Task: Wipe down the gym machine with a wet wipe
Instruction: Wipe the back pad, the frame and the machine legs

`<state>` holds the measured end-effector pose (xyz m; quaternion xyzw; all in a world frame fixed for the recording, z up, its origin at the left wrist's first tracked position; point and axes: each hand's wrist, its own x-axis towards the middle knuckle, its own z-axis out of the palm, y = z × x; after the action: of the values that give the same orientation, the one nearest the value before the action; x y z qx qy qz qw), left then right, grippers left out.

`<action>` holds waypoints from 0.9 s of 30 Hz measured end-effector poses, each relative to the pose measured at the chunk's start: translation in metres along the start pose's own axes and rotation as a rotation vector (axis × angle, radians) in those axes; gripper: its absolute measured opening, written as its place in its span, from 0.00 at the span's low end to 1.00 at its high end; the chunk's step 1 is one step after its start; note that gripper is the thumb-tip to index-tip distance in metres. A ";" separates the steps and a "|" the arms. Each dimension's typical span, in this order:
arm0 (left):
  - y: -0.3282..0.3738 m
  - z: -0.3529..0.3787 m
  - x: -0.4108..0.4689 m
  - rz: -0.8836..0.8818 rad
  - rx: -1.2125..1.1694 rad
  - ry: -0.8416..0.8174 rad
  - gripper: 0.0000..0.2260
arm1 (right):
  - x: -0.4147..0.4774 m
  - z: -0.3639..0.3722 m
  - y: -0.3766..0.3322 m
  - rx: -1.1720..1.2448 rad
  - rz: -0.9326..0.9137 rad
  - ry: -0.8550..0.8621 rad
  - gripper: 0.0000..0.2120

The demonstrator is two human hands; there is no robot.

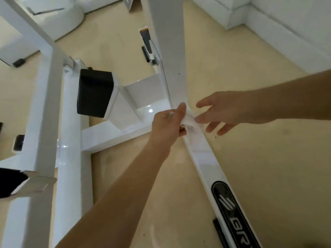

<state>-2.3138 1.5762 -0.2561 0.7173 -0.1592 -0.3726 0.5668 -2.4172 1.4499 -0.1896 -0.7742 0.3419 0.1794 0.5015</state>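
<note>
A white gym machine frame (114, 135) spreads over the beige floor, with a tall upright post (170, 51) and a low base rail (207, 158) that carries a black logo plate (231, 210). My left hand (168, 122) pinches a crumpled white wet wipe (189, 120) just above the joint where the post meets the rail. My right hand (220, 111) reaches in from the right with fingers spread, its fingertips touching the wipe's right edge.
A black pad (94, 94) is mounted on the frame to the left of the post. Another black pad (10, 181) shows at the left edge. A white wall base (268, 20) runs along the upper right. Beige floor (268, 167) lies right of the rail.
</note>
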 end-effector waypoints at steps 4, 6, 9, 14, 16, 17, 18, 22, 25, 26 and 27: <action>0.021 0.015 -0.031 -0.072 -0.046 -0.177 0.16 | -0.021 -0.015 0.002 -0.146 -0.078 -0.005 0.07; 0.029 0.010 -0.040 -0.059 0.065 -0.202 0.11 | -0.024 -0.018 0.008 -0.115 -0.099 -0.027 0.04; 0.040 0.000 -0.041 -0.077 0.228 -0.128 0.08 | -0.018 -0.016 0.023 0.068 -0.125 0.006 0.06; 0.056 0.000 -0.038 -0.120 0.391 -0.128 0.16 | -0.006 -0.017 0.049 0.775 -0.087 -0.137 0.09; 0.061 0.002 -0.039 -0.143 0.439 -0.167 0.18 | 0.002 -0.013 0.054 1.012 -0.066 -0.183 0.04; 0.062 0.004 -0.040 -0.162 0.435 -0.176 0.16 | 0.007 -0.012 0.056 1.078 -0.062 -0.181 0.03; 0.063 0.005 -0.041 -0.187 0.420 -0.179 0.15 | 0.014 -0.011 0.058 1.122 -0.053 -0.155 0.04; 0.054 0.020 -0.049 -0.320 0.187 -0.137 0.12 | 0.052 0.005 0.082 0.866 0.036 0.129 0.08; 0.024 0.042 -0.055 -0.383 0.146 -0.005 0.10 | 0.082 0.025 0.091 0.567 0.029 0.229 0.11; 0.012 0.049 -0.056 -0.383 0.105 0.060 0.08 | 0.091 0.031 0.090 0.500 0.027 0.253 0.12; 0.001 0.055 -0.057 -0.375 0.042 0.131 0.05 | 0.096 0.036 0.087 0.448 0.024 0.284 0.16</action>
<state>-2.3916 1.5745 -0.2389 0.7688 0.0068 -0.4205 0.4817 -2.4092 1.4261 -0.3219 -0.6571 0.4493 -0.0053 0.6053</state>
